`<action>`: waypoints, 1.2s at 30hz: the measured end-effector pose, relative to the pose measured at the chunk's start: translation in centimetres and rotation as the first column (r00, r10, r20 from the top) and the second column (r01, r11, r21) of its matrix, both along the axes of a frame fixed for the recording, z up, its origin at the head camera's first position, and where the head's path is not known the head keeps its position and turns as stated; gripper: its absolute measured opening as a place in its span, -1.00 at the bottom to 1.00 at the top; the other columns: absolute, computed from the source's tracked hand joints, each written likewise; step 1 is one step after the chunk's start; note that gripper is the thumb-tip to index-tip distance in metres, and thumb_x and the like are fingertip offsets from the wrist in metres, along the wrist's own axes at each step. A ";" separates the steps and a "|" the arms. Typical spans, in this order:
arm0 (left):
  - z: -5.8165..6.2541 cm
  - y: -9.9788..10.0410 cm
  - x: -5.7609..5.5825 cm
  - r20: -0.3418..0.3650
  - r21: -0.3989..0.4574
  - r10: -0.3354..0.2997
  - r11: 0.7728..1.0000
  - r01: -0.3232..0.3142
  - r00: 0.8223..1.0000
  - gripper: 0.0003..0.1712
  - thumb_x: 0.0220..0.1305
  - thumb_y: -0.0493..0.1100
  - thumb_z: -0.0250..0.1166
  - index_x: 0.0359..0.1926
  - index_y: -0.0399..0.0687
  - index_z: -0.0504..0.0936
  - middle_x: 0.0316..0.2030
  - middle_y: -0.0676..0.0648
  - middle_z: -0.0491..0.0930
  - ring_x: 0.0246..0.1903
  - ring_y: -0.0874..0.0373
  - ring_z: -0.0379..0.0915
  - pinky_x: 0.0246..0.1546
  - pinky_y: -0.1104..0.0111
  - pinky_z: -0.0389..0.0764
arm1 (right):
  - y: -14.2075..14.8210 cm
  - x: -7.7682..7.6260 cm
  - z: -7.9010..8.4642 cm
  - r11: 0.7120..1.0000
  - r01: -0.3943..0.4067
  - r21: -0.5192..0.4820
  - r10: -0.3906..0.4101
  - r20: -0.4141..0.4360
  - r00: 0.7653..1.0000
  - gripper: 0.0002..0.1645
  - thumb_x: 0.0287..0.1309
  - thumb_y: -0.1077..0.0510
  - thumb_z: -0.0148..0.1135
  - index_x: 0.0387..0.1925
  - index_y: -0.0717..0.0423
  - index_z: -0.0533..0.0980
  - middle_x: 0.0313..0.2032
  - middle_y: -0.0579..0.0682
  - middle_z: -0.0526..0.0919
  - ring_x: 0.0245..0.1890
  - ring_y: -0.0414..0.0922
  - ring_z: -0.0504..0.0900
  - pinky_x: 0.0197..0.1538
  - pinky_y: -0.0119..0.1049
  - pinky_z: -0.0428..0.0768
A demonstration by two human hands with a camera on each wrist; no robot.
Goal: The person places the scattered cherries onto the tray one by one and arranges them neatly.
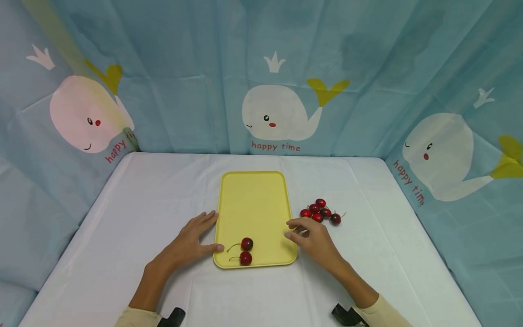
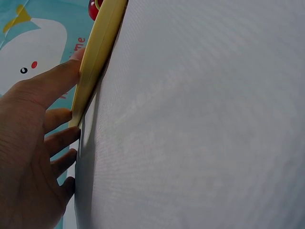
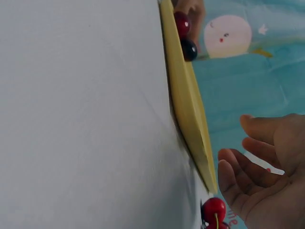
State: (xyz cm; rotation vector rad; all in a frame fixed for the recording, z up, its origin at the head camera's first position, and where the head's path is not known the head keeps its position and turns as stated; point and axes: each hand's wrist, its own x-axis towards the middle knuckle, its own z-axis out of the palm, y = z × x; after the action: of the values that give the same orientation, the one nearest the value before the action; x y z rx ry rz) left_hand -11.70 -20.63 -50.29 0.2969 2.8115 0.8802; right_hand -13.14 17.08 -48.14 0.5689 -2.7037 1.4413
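Observation:
A yellow tray (image 1: 255, 204) lies flat on the white cloth, with two dark red cherries (image 1: 247, 244) near its front edge, their stems pointing left. My left hand (image 1: 192, 240) rests at the tray's left side, thumb over the rim and fingers spread along the edge. In the left wrist view, that thumb overlaps the yellow rim (image 2: 97, 52). Over the tray's right edge hovers my right hand (image 1: 311, 238), fingers loosely bent and nothing between them. Just beyond it lies a cluster of several cherries (image 1: 317, 217) on the cloth. The right wrist view shows the hand's gap bare.
A white cloth (image 1: 163, 190) covers the table around the tray. Blue curtains (image 1: 184, 91) printed with whales hang at the back and both sides. One cherry (image 1: 335, 219) with its stem up lies at the right end of the cluster.

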 end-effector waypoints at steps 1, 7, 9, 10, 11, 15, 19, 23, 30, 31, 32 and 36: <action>0.0 0.0 0.0 -0.001 0.001 0.000 1.000 0.000 1.000 0.16 0.20 0.43 0.42 0.66 0.07 0.23 0.65 -0.11 0.17 0.64 -0.26 -0.05 0.47 -0.44 0.15 | 0.3 0.0 -0.1 1.000 0.009 -0.001 -0.009 -0.001 1.000 -0.61 0.18 0.16 0.59 0.03 0.14 0.74 -0.11 -0.03 0.81 -0.16 -0.22 0.75 -0.08 -0.34 0.77; 0.0 -0.1 0.0 0.010 0.003 0.006 1.000 -0.006 1.000 0.16 0.21 0.43 0.42 0.67 0.07 0.22 0.66 -0.10 0.15 0.65 -0.25 -0.07 0.49 -0.43 0.13 | 2.3 -0.1 -0.2 0.996 0.083 0.029 -0.082 -0.018 0.996 -0.61 0.19 0.17 0.59 0.05 0.12 0.74 -0.07 -0.06 0.80 -0.15 -0.22 0.75 -0.08 -0.35 0.77; 0.1 -0.1 0.0 0.017 0.003 0.004 1.000 -0.004 1.000 0.16 0.21 0.43 0.41 0.67 0.07 0.21 0.66 -0.10 0.14 0.65 -0.25 -0.08 0.50 -0.42 0.11 | 3.0 -0.2 -0.3 0.994 0.097 0.045 -0.096 -0.032 0.995 -0.60 0.19 0.17 0.59 0.06 0.12 0.74 -0.07 -0.04 0.80 -0.14 -0.20 0.74 -0.08 -0.36 0.77; 0.1 -0.1 0.0 0.020 0.008 0.004 1.000 -0.004 1.000 0.16 0.21 0.43 0.41 0.67 0.07 0.21 0.66 -0.10 0.14 0.65 -0.25 -0.09 0.50 -0.42 0.11 | 3.4 -0.2 -0.4 0.993 0.104 0.049 -0.103 -0.037 0.994 -0.60 0.19 0.16 0.59 0.06 0.12 0.74 -0.07 -0.02 0.80 -0.15 -0.19 0.75 -0.09 -0.36 0.77; 0.2 -0.1 0.0 0.021 0.011 0.001 1.000 -0.001 1.000 0.16 0.21 0.42 0.41 0.67 0.07 0.20 0.66 -0.10 0.13 0.65 -0.25 -0.09 0.50 -0.42 0.10 | 3.7 -0.2 -0.4 0.992 0.115 0.055 -0.113 -0.039 0.993 -0.61 0.19 0.16 0.59 0.06 0.12 0.74 -0.08 -0.01 0.80 -0.15 -0.18 0.74 -0.09 -0.36 0.77; 0.1 -0.1 0.0 0.010 0.028 -0.007 1.000 0.007 1.000 0.16 0.22 0.41 0.42 0.67 0.05 0.21 0.66 -0.09 0.14 0.65 -0.26 -0.08 0.50 -0.42 0.11 | 5.1 -0.2 -0.4 0.984 0.158 0.080 -0.155 -0.044 0.987 -0.63 0.22 0.14 0.57 0.05 0.09 0.74 -0.09 -0.04 0.81 -0.14 -0.16 0.74 -0.09 -0.39 0.76; -0.2 -0.2 0.1 -0.009 0.047 -0.015 0.999 0.016 1.000 0.15 0.23 0.40 0.44 0.66 0.04 0.22 0.66 -0.07 0.15 0.65 -0.24 -0.07 0.51 -0.41 0.12 | 6.4 -0.2 -0.4 0.975 0.199 0.096 -0.195 -0.056 0.979 -0.65 0.26 0.14 0.54 0.06 0.10 0.73 -0.08 -0.04 0.80 -0.12 -0.12 0.75 -0.07 -0.41 0.75; -0.3 -0.2 0.2 -0.015 0.053 -0.017 0.998 0.018 1.000 0.14 0.23 0.39 0.44 0.66 0.03 0.22 0.66 -0.07 0.15 0.65 -0.24 -0.06 0.51 -0.40 0.13 | 7.7 -0.2 -0.2 0.965 0.243 0.102 -0.238 -0.066 0.969 -0.65 0.29 0.13 0.52 0.07 0.13 0.73 -0.09 -0.02 0.79 -0.13 -0.09 0.76 -0.08 -0.52 0.71; -0.2 -0.2 0.2 -0.013 0.056 -0.014 0.998 0.015 1.000 0.15 0.23 0.40 0.44 0.67 0.04 0.21 0.66 -0.06 0.15 0.65 -0.24 -0.07 0.51 -0.40 0.13 | 9.6 -0.7 -0.2 0.951 0.293 0.103 -0.287 -0.069 0.955 -0.66 0.31 0.12 0.50 0.06 0.15 0.73 -0.10 0.03 0.81 -0.12 -0.04 0.78 -0.11 -0.67 0.63; -0.2 -0.2 0.2 -0.013 0.055 -0.014 0.998 0.014 1.000 0.15 0.23 0.40 0.44 0.67 0.04 0.21 0.66 -0.06 0.14 0.65 -0.24 -0.08 0.51 -0.40 0.13 | 9.8 -0.8 -0.2 0.948 0.298 0.107 -0.292 -0.072 0.954 -0.66 0.31 0.11 0.51 0.06 0.14 0.73 -0.09 0.04 0.81 -0.11 -0.03 0.78 -0.11 -0.68 0.62; -0.2 -0.3 0.2 -0.014 0.055 -0.014 0.998 0.014 1.000 0.15 0.23 0.40 0.44 0.67 0.04 0.21 0.66 -0.06 0.14 0.65 -0.24 -0.08 0.51 -0.40 0.13 | 9.9 -0.9 -0.2 0.946 0.304 0.109 -0.297 -0.073 0.952 -0.66 0.31 0.11 0.51 0.06 0.14 0.73 -0.07 0.04 0.80 -0.11 -0.02 0.78 -0.11 -0.68 0.62; -0.4 -0.3 0.2 -0.008 0.053 -0.010 0.999 0.011 1.000 0.16 0.23 0.41 0.44 0.67 0.06 0.20 0.66 -0.04 0.14 0.66 -0.22 -0.09 0.51 -0.40 0.12 | 10.3 -1.2 -0.2 0.937 0.328 0.124 -0.321 -0.072 0.944 -0.64 0.29 0.11 0.52 0.07 0.13 0.73 -0.02 0.07 0.78 -0.09 0.02 0.77 -0.11 -0.70 0.59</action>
State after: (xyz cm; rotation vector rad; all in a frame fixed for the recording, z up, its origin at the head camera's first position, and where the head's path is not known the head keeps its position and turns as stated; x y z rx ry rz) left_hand -11.53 -20.89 -50.65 0.3231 2.7945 0.9540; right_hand -14.30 27.40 -48.35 0.1450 -2.7055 1.1533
